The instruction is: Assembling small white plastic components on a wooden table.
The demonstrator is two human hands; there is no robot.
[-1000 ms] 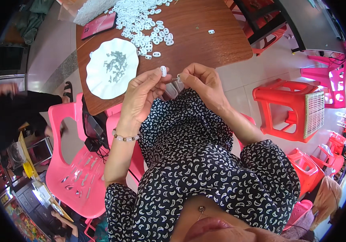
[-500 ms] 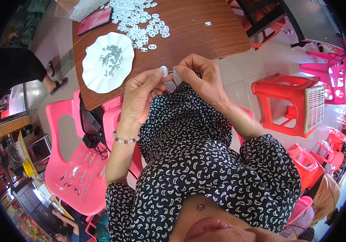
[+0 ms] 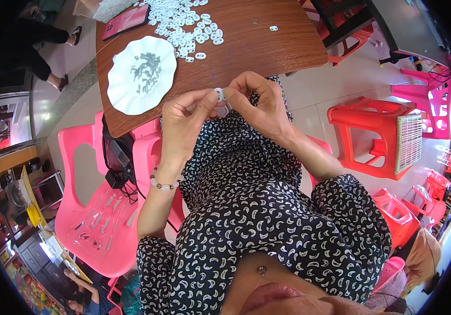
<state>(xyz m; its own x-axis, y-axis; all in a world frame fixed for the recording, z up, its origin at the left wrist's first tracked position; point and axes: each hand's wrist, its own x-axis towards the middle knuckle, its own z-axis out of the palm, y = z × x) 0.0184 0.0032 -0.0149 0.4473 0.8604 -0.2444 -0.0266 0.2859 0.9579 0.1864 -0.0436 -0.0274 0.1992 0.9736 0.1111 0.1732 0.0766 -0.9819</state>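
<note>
The gap between the hands has narrowed since half a second ago: the right hand's [image 3: 257, 105] fingertips now meet the right edge of the white piece [image 3: 219, 94], at the centre of the frame. The left hand [image 3: 187, 113] pinches this piece between thumb and fingers, hardly parted; the right thumb and forefinger are nearly together too, though I cannot tell what they grip. The piece is small, glossy and rounded, with dark openings showing. Beyond, on the brown table [image 3: 257, 47], a scalloped white plate [image 3: 122, 97] at upper left carries slim grey bits [image 3: 145, 72]; similar white ovals [image 3: 183, 26], two-holed, lie heaped at top centre-left.
</note>
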